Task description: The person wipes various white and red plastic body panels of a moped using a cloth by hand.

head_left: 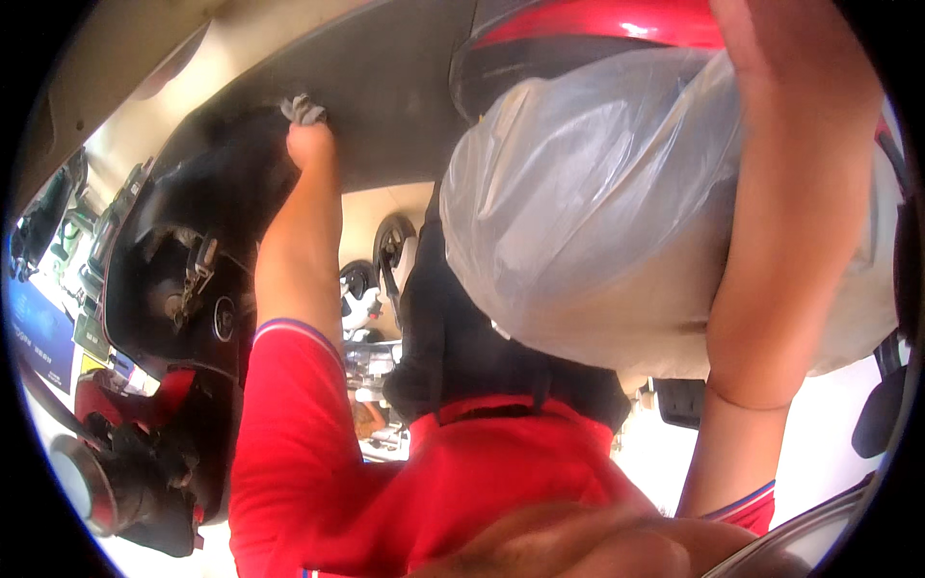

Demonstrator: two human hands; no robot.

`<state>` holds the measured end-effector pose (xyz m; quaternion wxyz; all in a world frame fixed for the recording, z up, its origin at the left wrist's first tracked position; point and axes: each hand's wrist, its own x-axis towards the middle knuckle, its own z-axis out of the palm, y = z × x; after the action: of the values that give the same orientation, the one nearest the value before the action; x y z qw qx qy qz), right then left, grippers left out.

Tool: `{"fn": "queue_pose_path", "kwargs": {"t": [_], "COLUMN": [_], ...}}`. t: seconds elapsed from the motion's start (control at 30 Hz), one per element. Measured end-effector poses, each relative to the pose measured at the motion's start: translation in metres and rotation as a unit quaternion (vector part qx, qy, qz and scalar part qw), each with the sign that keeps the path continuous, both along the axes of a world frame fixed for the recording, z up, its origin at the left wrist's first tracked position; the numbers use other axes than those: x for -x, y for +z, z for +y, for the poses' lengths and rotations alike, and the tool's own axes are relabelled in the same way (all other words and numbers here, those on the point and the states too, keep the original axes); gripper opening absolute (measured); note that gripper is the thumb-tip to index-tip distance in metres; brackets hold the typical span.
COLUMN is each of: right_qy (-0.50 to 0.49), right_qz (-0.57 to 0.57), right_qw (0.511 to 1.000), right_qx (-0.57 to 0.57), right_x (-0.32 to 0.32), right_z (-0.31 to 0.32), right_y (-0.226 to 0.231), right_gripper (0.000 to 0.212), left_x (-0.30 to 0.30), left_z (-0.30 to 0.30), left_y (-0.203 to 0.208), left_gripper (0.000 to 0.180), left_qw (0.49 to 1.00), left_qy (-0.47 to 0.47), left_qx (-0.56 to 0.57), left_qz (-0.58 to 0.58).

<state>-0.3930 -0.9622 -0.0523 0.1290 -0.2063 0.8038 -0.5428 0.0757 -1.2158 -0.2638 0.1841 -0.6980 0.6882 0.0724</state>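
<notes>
So, one left hand (312,144) visible here, and it's closed up tight on one grey cloth (306,111), all scrunched, a bit of it poking out past the fist. That cloth is up against the big dark panel (395,96), toward its left end, about where the flat grey stretch meets the shinier black part, and in from the panel's lower edge. Two bare arms in total: the right forearm (800,193) runs up past one big wrapped bulk in clear plastic (588,202), and its hand is cut off at the top, so can't tell whether that one's gripping anything. Just above the plastic there's one glossy red panel (597,24), off the dark panel's right end. Down in the black part at left hangs one key-and-chain bundle (200,270), too blurry to count the keys, with one round badge (224,318) beside it. I count two wheels (390,246) in the background gap under the dark panel's lower edge, plus one blue box (43,328) way off left. One red shirt (501,472), two sleeves with striped cuffs.
</notes>
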Motion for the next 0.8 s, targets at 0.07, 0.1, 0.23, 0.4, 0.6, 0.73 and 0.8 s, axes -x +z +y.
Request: {"fn": "queue_pose_path", "kwargs": {"t": [0.07,0.1,0.23,0.4,0.6,0.73,0.8], "right_qy": [-0.006,-0.009,-0.009,-0.014,-0.032,-0.026,-0.033], "right_qz": [-0.003,-0.005,-0.013,-0.023,-0.025,-0.021,-0.037], "right_qw": [1.0,1.0,1.0,1.0,0.999,0.999,0.998], "right_qx": [-0.001,-0.001,0.005,0.015,0.019,0.033,0.03], "right_x": [0.001,0.001,0.006,0.008,0.009,0.002,0.004], "right_z": [0.002,0.002,0.0,-0.001,0.003,-0.005,-0.003], "right_y": [-0.004,-0.005,-0.003,-0.005,0.004,0.01,-0.001], "right_gripper": [0.016,0.016,0.016,0.016,0.016,0.016,0.016], "left_x": [0.012,0.025,0.055,0.058,0.199,0.286,0.311], "left_z": [0.006,0.005,-0.006,-0.011,0.04,0.106,0.117], "left_y": [0.002,0.003,-0.021,-0.04,-0.023,-0.014,-0.004], "left_gripper": [0.045,0.045,0.038,0.023,0.013,0.027,0.02], "left_qw": [0.995,0.995,0.995,0.858,0.897,0.938,0.917], "left_qy": [0.07,0.07,0.048,0.365,0.229,-0.184,-0.223], "left_qx": [-0.035,-0.039,0.08,0.044,-0.029,-0.067,-0.119], "left_qz": [0.061,0.058,0.042,0.358,0.378,0.286,0.31]}}
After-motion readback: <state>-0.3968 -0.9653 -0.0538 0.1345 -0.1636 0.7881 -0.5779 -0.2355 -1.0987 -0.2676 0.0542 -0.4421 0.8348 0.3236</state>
